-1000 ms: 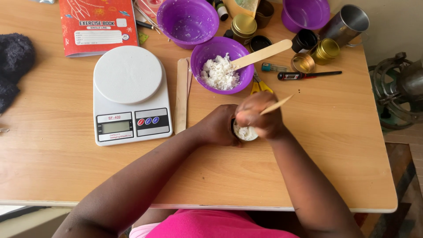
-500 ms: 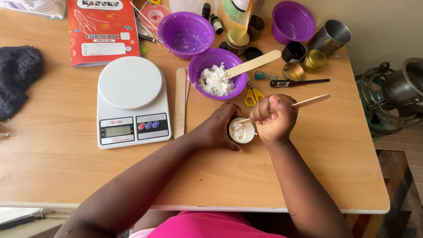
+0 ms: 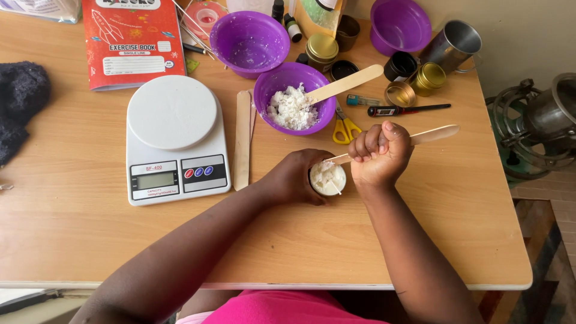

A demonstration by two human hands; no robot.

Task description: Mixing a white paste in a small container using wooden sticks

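- Packing step, I judge: left hand [image 3: 294, 178] wraps the small tin [image 3: 327, 178] of white flakes, near the table's front edge (below the purple bowl [image 3: 294, 102]).
- Right hand [image 3: 379, 157], clenched around the wooden stick [image 3: 432, 135], presses in; next calls for gentle, upright tamping.

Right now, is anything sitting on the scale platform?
No. The white kitchen scale has a bare round platform; the small container of white flakes sits on the table, cupped by the left hand.
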